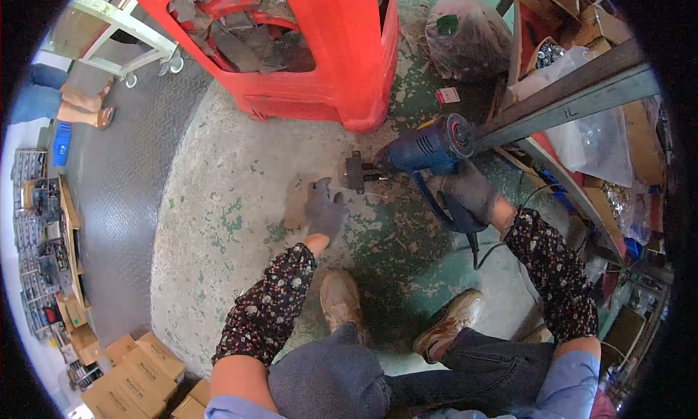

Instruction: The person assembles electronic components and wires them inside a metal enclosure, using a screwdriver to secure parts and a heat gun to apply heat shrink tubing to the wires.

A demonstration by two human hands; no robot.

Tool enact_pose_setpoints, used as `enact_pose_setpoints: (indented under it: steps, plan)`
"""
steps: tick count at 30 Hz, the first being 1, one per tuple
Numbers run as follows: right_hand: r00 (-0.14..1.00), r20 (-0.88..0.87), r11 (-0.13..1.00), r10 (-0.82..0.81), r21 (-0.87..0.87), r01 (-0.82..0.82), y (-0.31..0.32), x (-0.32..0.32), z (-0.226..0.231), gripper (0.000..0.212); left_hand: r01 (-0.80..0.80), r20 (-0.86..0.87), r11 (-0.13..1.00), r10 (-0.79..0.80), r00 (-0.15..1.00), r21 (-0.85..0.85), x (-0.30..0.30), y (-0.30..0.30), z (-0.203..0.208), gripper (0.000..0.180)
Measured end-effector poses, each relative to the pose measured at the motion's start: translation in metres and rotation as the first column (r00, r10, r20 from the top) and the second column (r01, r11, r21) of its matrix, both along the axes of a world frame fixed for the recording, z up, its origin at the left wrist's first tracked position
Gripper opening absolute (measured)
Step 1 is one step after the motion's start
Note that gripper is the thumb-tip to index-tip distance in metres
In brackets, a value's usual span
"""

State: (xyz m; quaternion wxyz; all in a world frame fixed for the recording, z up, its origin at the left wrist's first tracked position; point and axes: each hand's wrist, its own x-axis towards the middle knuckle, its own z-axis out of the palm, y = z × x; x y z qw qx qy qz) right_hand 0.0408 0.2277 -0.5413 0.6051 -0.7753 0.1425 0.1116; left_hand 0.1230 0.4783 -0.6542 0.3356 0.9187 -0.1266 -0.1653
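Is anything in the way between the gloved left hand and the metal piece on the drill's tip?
Nothing visible. The left hand lies just left of the metal piece, only bare floor between them.

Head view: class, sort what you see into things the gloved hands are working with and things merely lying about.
In use:
right hand
blue power tool
left hand
flat brown piece

Lying about:
red bin
plastic bag
cardboard boxes
metal beam
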Motion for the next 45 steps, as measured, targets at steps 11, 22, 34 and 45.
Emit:
enact_pose_setpoints:
  steps: [11, 22, 34, 45]
  plan:
    - [0.968, 0.25, 0.993, -0.036, -0.097, 0.062, 0.002, 0.003, -0.052, 0.035, -0.337, 0.264, 0.941, 0.331, 0.906, -0.023, 0.037, 0.028, -0.008, 0.03]
    - [0.997, 0.031, 0.995, -0.07, -0.067, 0.072, 0.014, 0.009, -0.033, 0.034, -0.391, 0.229, 0.92, 0.384, 0.894, -0.016, 0.047, 0.027, 0.008, 0.029]
    - [0.988, 0.11, 0.985, 0.106, -0.147, -0.09, 0.009, 0.002, -0.023, 0.04, -0.369, 0.198, 0.929, 0.363, 0.91, -0.011, 0.051, 0.031, 0.001, 0.031]
    - [0.996, -0.013, 0.993, -0.088, 0.082, 0.089, 0.02, -0.001, -0.008, 0.047, -0.374, 0.21, 0.927, 0.372, 0.904, -0.033, 0.05, 0.032, -0.005, 0.027]
